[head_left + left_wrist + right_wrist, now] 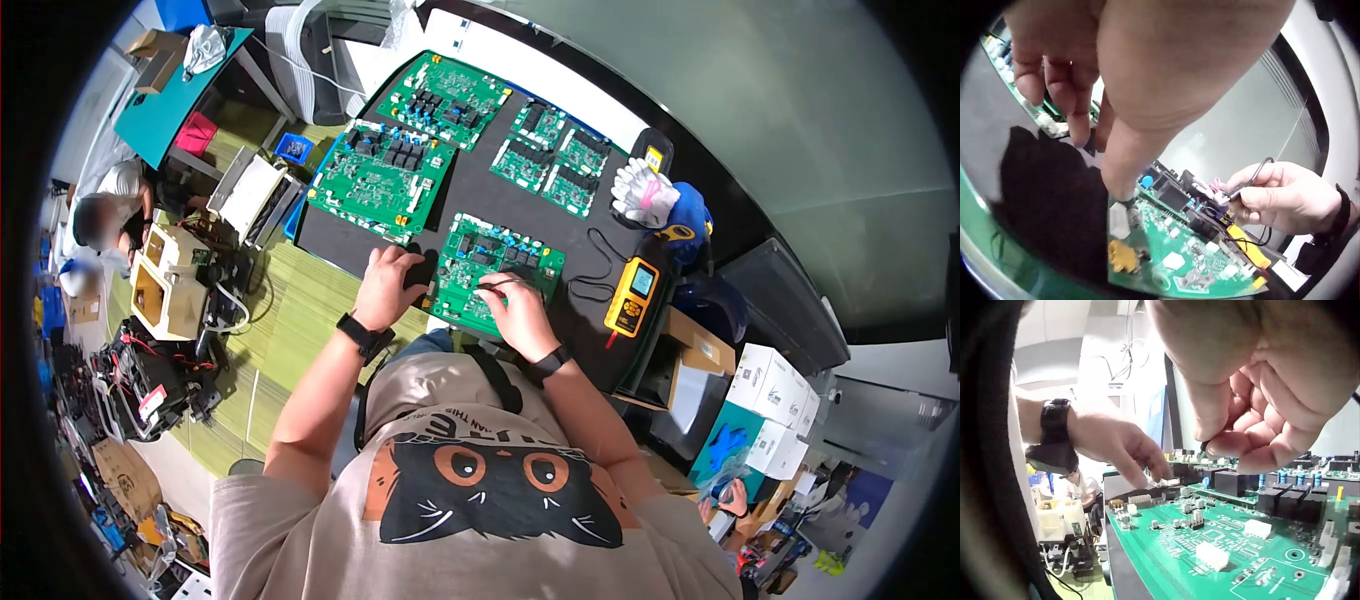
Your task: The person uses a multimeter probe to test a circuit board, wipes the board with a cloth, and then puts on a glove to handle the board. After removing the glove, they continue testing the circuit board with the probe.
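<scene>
A green circuit board (465, 300) with black and blue parts lies nearest the person on the dark table. At its left edge is the left hand (385, 288), fingers bent loosely downward; in the left wrist view its thumb (1124, 165) is at the board's corner by a white connector (1119, 220). Over the board, the right hand (522, 315) pinches a small dark thing (490, 286) between thumb and fingertips. The right wrist view shows only its dark tip (1204, 447) between the fingers of the right hand (1260, 406); what it is, I cannot tell.
Two large boards (380, 178) (445, 100) lie at the table's back left, with several small boards (540, 122) at the back right. Right of the near board are a black cord (592, 290), a yellow meter (633, 297) and white gloves (645, 192). An open carton (690, 340) stands beyond.
</scene>
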Motion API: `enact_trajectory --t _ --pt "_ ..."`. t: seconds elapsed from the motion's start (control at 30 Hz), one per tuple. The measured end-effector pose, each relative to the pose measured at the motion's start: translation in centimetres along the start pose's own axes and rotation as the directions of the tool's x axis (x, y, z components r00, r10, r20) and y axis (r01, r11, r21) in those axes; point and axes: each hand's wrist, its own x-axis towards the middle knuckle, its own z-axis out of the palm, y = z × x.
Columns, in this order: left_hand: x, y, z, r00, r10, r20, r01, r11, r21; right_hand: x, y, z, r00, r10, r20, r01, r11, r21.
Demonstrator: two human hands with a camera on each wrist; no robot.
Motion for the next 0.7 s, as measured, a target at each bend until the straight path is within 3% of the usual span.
enact_trajectory --t 0.2,0.7 --pt "-0.3 -0.9 0.0 0.998 0.021 0.056 -0.017 0.997 -0.076 1.6 0.4 1.9 0.997 -0.064 -0.053 0.059 0.995 -0.084" --pt "0.6 -2.4 -0.2 0.986 0.104 0.129 -0.079 0.979 -0.187 1.5 1.7 3.7 0.994 -0.112 -0.008 0.107 0.961 -0.256"
